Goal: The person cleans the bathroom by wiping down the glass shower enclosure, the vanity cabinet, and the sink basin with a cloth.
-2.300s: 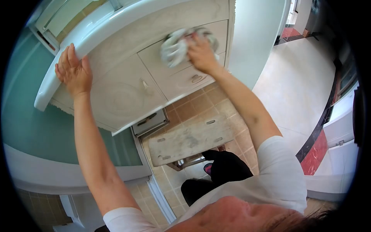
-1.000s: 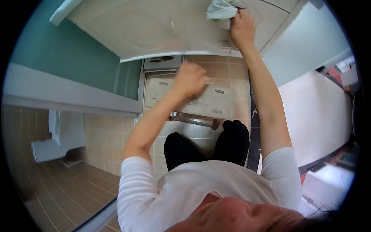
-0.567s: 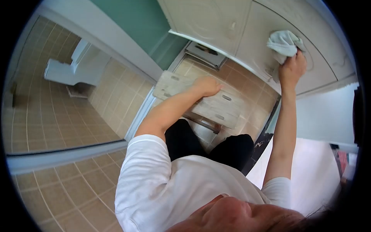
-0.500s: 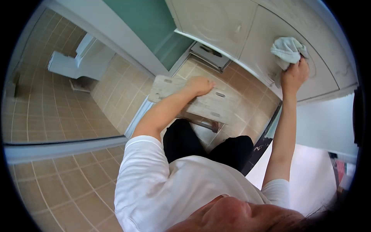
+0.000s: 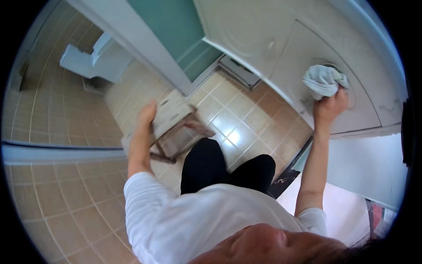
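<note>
A small wooden stool (image 5: 169, 115) with a pale, worn top and brown legs tilts at the left, beside my knees. My left hand (image 5: 148, 115) grips its edge, though the fingers are partly hidden behind the top. On the right, my right hand (image 5: 330, 108) clutches a bunched pale green-white cloth (image 5: 323, 81). The cloth is against or very close to the white cabinet door (image 5: 290, 66), over a rounded raised pattern; I cannot tell whether it touches.
Beige floor tiles (image 5: 239, 112) lie between the stool and the cabinet. Beneath the cabinet sits a flat scale-like object (image 5: 239, 70). A glass partition with a white frame (image 5: 149, 57) stands at the left, with a white toilet (image 5: 94, 64) visible there. White panels are at the right.
My left hand has moved the stool leftward and tipped it, so its legs now show. My right hand with the cloth has shifted slightly down and left in view.
</note>
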The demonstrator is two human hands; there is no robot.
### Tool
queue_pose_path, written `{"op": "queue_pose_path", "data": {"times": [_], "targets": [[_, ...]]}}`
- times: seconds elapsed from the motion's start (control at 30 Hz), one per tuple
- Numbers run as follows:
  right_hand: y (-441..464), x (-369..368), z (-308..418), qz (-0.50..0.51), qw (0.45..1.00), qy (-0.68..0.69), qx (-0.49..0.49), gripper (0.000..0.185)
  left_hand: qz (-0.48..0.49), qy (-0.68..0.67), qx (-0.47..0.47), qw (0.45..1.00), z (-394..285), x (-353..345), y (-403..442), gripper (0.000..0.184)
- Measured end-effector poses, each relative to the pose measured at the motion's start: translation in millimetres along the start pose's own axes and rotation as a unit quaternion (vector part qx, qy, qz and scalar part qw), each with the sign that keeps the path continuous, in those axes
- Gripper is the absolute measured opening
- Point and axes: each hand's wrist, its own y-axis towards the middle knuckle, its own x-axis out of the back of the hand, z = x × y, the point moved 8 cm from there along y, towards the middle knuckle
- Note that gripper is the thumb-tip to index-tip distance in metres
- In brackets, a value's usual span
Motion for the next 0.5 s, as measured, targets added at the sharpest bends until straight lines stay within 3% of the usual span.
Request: {"op": "queue_pose_path", "data": {"times": [0.03, 0.07, 0.1, 0.27, 0.33, 0.37, 0.43, 0.5], "targets": [[2, 3, 2, -0.022, 1.000, -0.016, 0.010, 0.037, 0.003, 0.013, 0.068, 0.998, 8, 19, -19, 0.068], [3, 4, 3, -0.027, 0.999, -0.030, 0.010, 0.037, -0.036, 0.029, -0.010, 0.999, 44, 7, -6, 0.067], [4, 4, 4, -0.019, 1.000, -0.013, 0.003, 0.034, 0.002, 0.037, 0.073, 0.997, 54, 19, -24, 0.066], [9, 5, 6, 0.007, 0.999, 0.014, -0.041, 0.031, 0.004, 0.048, 0.146, 0.988, 96, 34, -46, 0.057], [7, 4, 6, 0.017, 0.998, -0.008, -0.059, 0.034, -0.045, 0.140, 0.044, 0.988, 50, 52, -48, 0.047], [6, 4, 6, 0.016, 0.997, -0.008, -0.071, 0.036, -0.139, 0.081, -0.037, 0.986, 8, 61, -45, 0.039], [1, 2, 5, 0.014, 0.996, -0.017, -0.085, 0.038, -0.119, -0.114, -0.175, 0.971, -98, 52, -28, 0.033], [-3, 3, 4, 0.015, 0.995, -0.026, -0.095, 0.040, -0.096, -0.228, -0.335, 0.909, -222, 36, -35, 0.031]]}}
